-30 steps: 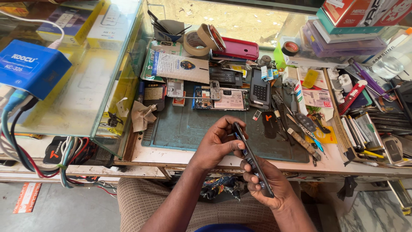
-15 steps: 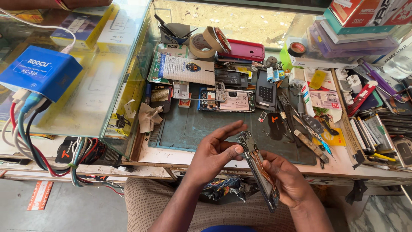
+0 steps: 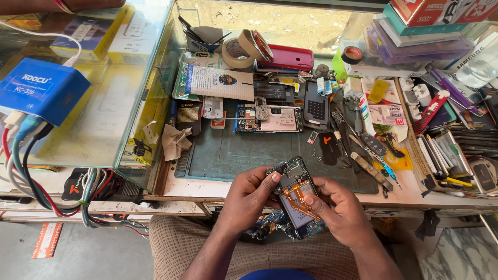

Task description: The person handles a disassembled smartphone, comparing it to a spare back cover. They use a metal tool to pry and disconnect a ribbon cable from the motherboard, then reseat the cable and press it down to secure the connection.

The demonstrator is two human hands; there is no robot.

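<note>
A cluttered bench (image 3: 207,189) holds a green mat (image 3: 233,153), tape rolls (image 3: 244,49) and tools. Below its edge, left hand (image 3: 252,194) and right hand (image 3: 334,207) clamp an opened phone (image 3: 294,199), orange ribbons showing.

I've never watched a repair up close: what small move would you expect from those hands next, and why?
Probably lifting the orange ribbon cable: the opened phone faces up with its insides bare, the left hand steadies its top, and the right hand has its fingertips on the cable.

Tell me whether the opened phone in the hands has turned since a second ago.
Yes. The opened phone showed its thin edge before; now its open back with orange ribbon cables faces up, held by left hand and right hand at the green mat's near edge.
</note>
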